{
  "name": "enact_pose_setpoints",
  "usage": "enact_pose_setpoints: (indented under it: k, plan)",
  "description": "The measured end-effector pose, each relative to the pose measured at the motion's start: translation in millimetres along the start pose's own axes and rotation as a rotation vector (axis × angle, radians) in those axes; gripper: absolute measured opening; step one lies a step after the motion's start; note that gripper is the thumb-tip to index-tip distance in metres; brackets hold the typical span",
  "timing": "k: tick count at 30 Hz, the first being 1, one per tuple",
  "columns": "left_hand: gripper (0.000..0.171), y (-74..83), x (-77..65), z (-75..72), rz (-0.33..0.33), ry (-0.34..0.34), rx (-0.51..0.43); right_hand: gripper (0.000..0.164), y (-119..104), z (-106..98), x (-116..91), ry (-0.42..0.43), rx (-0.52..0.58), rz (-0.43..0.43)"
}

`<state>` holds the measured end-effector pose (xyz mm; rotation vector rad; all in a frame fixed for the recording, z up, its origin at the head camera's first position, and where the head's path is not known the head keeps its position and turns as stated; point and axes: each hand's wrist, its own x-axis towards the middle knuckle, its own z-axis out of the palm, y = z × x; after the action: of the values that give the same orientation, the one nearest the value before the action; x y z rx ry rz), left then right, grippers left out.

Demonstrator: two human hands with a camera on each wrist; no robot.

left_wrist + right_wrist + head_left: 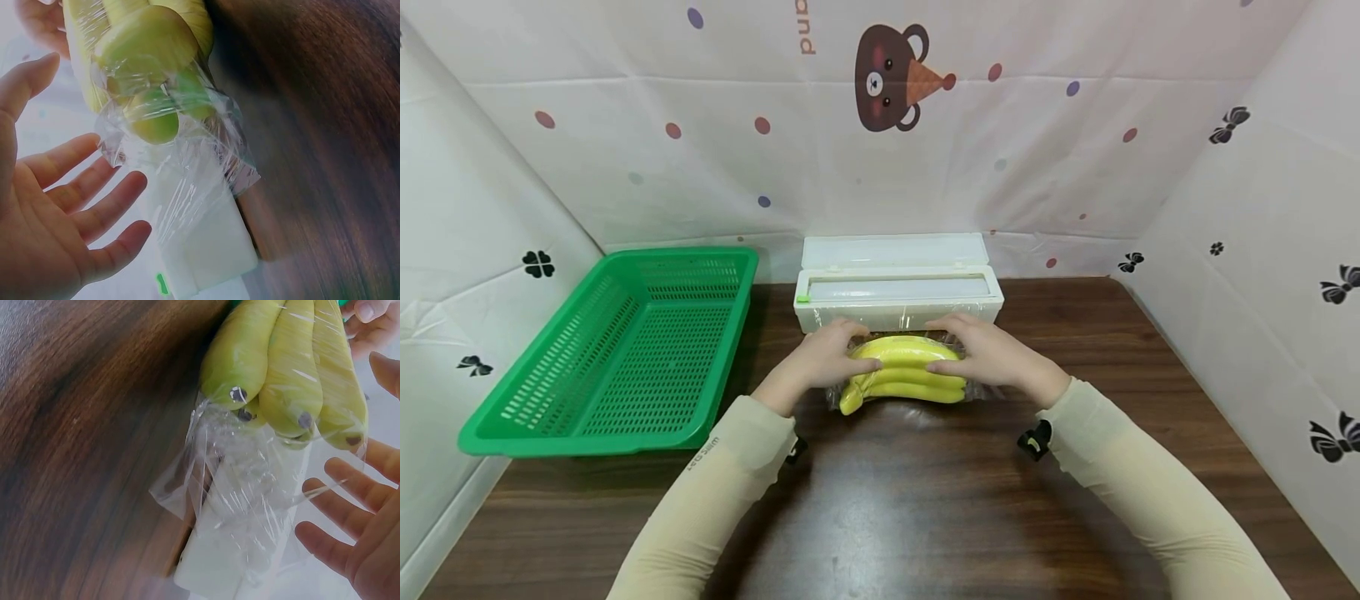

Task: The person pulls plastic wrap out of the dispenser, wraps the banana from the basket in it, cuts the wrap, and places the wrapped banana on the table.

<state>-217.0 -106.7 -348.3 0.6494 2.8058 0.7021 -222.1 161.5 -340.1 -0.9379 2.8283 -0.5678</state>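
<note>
A bunch of yellow bananas (917, 377) lies on the table, covered in clear cling film (187, 181) that sticks out loosely past both ends. My left hand (827, 354) is at the stem end with its fingers spread, the fingertips right at the film's edge in the left wrist view. At the tip end is my right hand (988, 354), its fingers also apart and relaxed. In the right wrist view one of its fingers overlaps the side of a banana, and the loose film (237, 494) hangs beside the others. Neither hand curls round the bunch.
Just behind the bananas stands a white cling film dispenser (898, 317) with its lid (895, 250) raised. A green plastic basket (662, 358) is on the left of the brown wooden table (910, 508). Patterned white sheeting (1000, 167) rises at the back and both sides.
</note>
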Motion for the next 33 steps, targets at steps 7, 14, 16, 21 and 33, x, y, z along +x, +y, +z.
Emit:
enact_pose_setpoints:
  k: [7,14,16,21,33]
  plan:
    - [0.061,-2.6,0.2,-4.7,-0.014,0.022,-0.012,0.075,6.7,-3.6,0.1,0.015,0.010,0.010]
    - [0.053,-2.2,0.2,-7.7,-0.032,0.093,0.042,0.067,11.0,-8.1,-1.6,0.012,0.047,0.033]
    - [0.053,-1.5,-0.1,-8.5,-0.048,0.111,0.071,0.063,12.2,-8.9,-2.4,0.019,0.051,0.028]
    - [0.053,0.0,-1.8,-10.7,-0.083,0.150,0.157,0.057,15.3,-10.7,-3.8,0.043,0.055,0.023]
    - [0.052,-3.0,-3.3,-12.5,-0.165,0.196,0.249,0.048,22.8,-15.2,-8.0,0.051,0.075,0.099]
